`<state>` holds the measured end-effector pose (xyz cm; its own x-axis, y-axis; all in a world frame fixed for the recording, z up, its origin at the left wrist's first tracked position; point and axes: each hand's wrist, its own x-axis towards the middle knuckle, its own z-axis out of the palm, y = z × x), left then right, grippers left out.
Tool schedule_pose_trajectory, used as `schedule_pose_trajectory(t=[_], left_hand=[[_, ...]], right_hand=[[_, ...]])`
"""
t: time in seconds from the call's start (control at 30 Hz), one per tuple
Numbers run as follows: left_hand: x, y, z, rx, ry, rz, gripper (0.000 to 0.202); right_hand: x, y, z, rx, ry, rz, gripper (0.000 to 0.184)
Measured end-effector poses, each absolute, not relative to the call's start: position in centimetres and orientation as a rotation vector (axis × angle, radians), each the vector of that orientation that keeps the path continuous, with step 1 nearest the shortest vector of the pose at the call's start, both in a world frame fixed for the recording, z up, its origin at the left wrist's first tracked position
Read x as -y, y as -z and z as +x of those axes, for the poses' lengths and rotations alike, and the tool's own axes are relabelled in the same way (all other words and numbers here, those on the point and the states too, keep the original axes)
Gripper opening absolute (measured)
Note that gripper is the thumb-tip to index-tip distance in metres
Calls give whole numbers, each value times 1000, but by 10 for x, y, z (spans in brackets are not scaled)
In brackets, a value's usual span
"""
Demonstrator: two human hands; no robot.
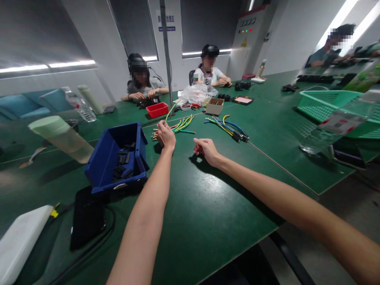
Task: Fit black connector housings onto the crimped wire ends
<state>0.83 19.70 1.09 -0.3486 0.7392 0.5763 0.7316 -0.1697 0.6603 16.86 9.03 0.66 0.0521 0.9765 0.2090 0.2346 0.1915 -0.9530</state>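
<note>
My left hand (166,135) is closed around a yellow-green wire (170,112), whose upper end sticks up above the fingers. Beside and behind that hand lies a loose bundle of coloured wires (183,126) with metal terminals at the left end. To the right, my right hand (207,151) hovers low over the table with its fingers curled together; anything between the fingertips is too small to make out. Beyond it rests a second wire bundle (227,126), its near ends covered in black sleeves. Left of my left hand, a blue bin (99,164) holds several short black sleeves (123,157).
A phone (88,217), cable and white power bank (25,237) lie front left, near a green-lidded bottle (62,138). Farther back are a red tray (157,110) and cardboard box (214,107). At right stand a green basket (320,103) and water bottle (329,126). Several people sit around.
</note>
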Motion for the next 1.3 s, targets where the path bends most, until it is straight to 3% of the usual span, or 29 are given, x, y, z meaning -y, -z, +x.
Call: schedule_pose_trajectory(t=[0.23,0.4,0.77,1.1,1.3], left_hand=[[-187,-5,24,-1919,-1526,2080,28],[-166,-3,47,-1611,-1570,2372,22],[-126,-3,61,-1309,-1321,2615,16],[-90,-4,32,-1470,-1404,2124,13],[-72,9,8,-1249,-1315,1533,16]], right_hand=[[-93,0,156,1163,-1077,-1031,37],[-96,-1,161,999,-1174,-981,46],[-108,4,170,942,-1141,-971,50],[-107,4,175,1028,-951,-1019,31],[-103,5,171,1123,-964,-1018,28]])
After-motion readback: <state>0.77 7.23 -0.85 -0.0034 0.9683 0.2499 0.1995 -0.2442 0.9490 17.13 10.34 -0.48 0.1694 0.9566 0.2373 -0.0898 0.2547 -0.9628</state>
